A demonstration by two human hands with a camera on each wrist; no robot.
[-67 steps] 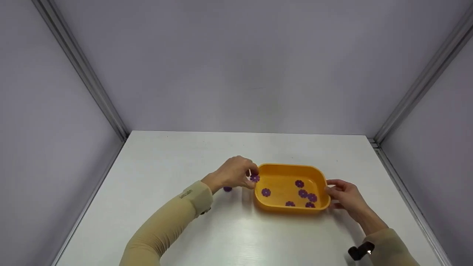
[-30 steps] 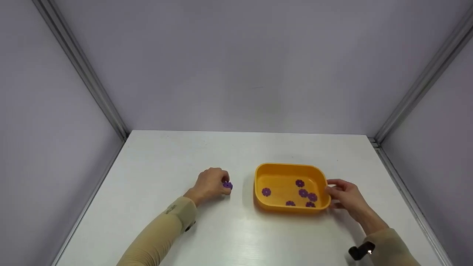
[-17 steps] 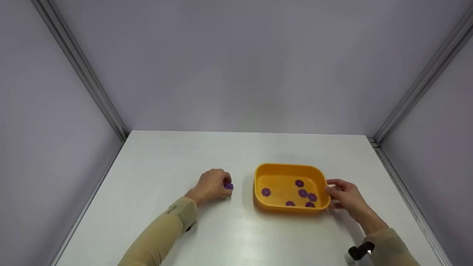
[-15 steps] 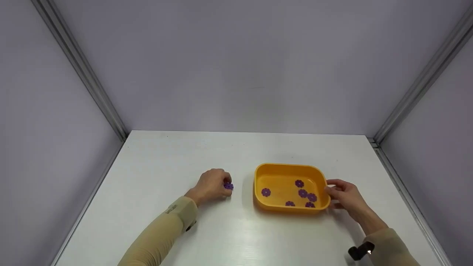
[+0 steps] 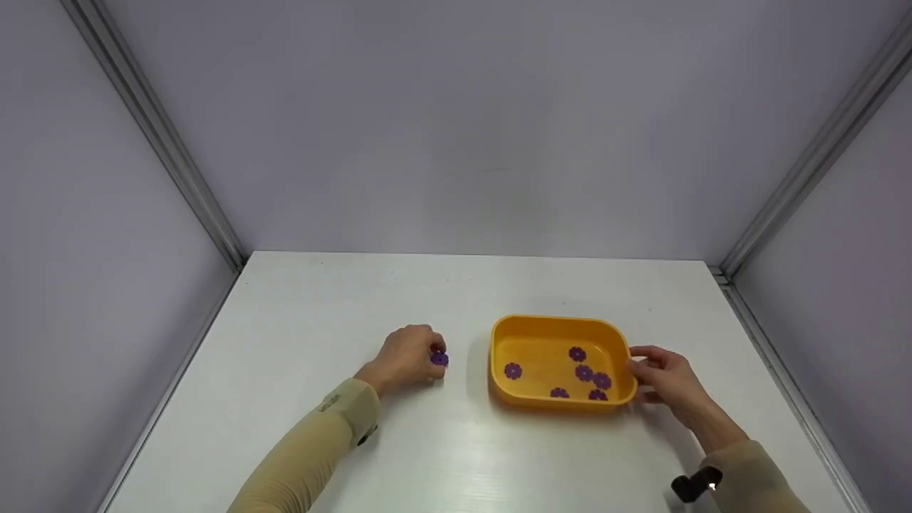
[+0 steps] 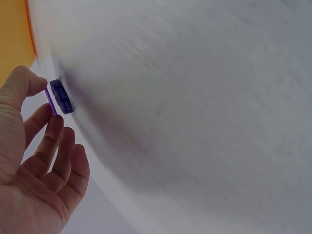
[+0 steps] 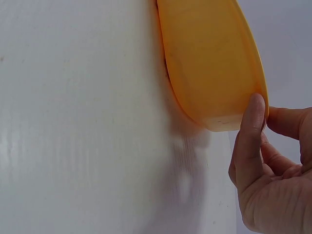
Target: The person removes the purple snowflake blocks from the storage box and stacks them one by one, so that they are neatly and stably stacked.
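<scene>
Pinching a purple flower (image 5: 439, 359), left hand (image 5: 406, 358) grips thin; could slip. Right hand (image 5: 666, 379) holds tray (image 5: 499, 338) rim, could tip.

A small purple flower-shaped piece (image 5: 439, 359) is seen standing on edge on the white bench (image 5: 342, 313), pinched at the fingertips of the left hand (image 5: 406, 356), just left of a yellow-orange tray (image 5: 548, 324). The tray is shallow, rectangular with rounded corners, and is set flat on the near right part of the bench. Five matching purple flower pieces (image 5: 584, 372) are scattered flat inside it. Its right end is held by the right hand (image 5: 666, 377).
</scene>
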